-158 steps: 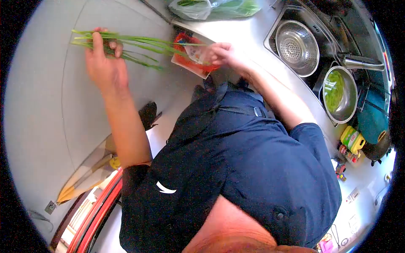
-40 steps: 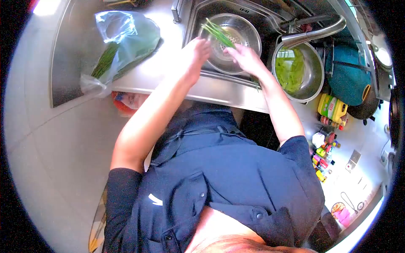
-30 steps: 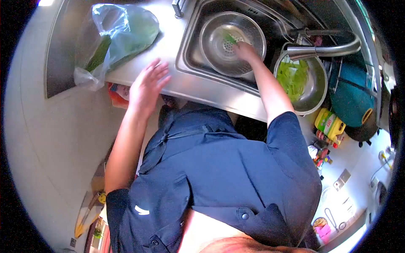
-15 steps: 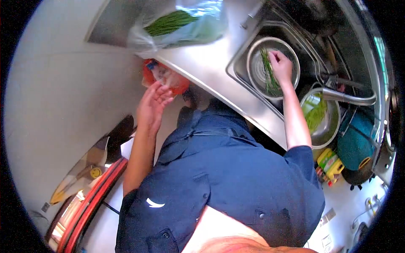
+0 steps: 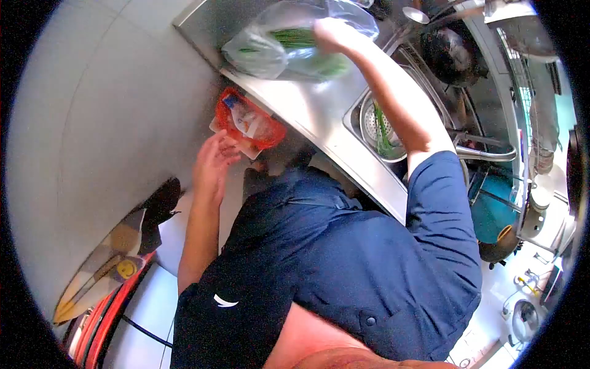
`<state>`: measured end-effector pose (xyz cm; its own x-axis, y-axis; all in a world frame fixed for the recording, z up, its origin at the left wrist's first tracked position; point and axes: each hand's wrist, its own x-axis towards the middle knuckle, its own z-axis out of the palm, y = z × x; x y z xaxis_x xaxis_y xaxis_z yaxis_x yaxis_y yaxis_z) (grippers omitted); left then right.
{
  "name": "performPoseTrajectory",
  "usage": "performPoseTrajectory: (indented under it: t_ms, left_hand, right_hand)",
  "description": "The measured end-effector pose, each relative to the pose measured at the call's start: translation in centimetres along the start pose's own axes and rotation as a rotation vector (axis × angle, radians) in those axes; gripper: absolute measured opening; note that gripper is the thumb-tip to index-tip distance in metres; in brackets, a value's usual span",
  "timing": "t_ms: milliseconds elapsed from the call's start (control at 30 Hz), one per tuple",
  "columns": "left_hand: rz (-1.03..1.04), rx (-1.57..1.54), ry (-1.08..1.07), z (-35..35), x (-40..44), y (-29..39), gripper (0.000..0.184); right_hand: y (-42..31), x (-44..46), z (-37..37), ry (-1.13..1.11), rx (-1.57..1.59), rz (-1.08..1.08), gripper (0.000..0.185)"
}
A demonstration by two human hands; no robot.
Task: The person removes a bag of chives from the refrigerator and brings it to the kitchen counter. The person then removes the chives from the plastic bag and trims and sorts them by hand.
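Observation:
My right hand (image 5: 332, 35) reaches over a clear plastic bag (image 5: 255, 58) on the metal counter. Long thin green stalks (image 5: 292, 39) lie inside that bag, close to my fingers. Blur hides whether the fingers grip any of them. In the sink stands a metal colander (image 5: 370, 126) with more thin green stalks (image 5: 382, 138) in it, partly covered by my right forearm. My left hand (image 5: 214, 157) hangs in the air by the counter's front, fingers loosely apart and holding nothing. Just beyond it is a red plastic bag (image 5: 261, 130) with some wrapping in it.
The steel counter (image 5: 307, 111) runs diagonally in front of me, with the sink (image 5: 353, 120) set into it. A faucet (image 5: 491, 154) reaches over the sink's right side. Farther back sits a dark wok (image 5: 448, 55), and a teal container (image 5: 495, 200) is at the right.
My right hand has left the colander and moved left and away from me to the bag of stalks. Stalks stay in the colander. My left hand has barely moved; the view has shifted.

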<state>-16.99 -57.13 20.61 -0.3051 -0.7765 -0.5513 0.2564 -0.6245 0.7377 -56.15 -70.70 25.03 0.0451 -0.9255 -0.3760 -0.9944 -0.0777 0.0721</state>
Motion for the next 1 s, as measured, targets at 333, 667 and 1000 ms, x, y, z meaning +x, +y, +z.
performPoseTrajectory:
  t_ms: [333, 667, 1000]
  left_hand:
    - [0.019, -0.08, 0.057, -4.2, -0.2, -0.3, 0.037]
    - [0.007, -0.014, 0.059, -2.6, 0.2, 0.1, 0.036]
    - [0.033, 0.055, 0.021, -1.1, 0.5, -0.4, 0.035]
  right_hand:
    - [3.3, -1.5, 4.7, 0.338, 0.018, 0.122, 0.027]
    - [2.7, -2.8, 8.8, 0.186, 0.085, 0.053, 0.016]
    - [1.8, -3.0, 10.1, 0.287, 0.044, 0.121, 0.015]
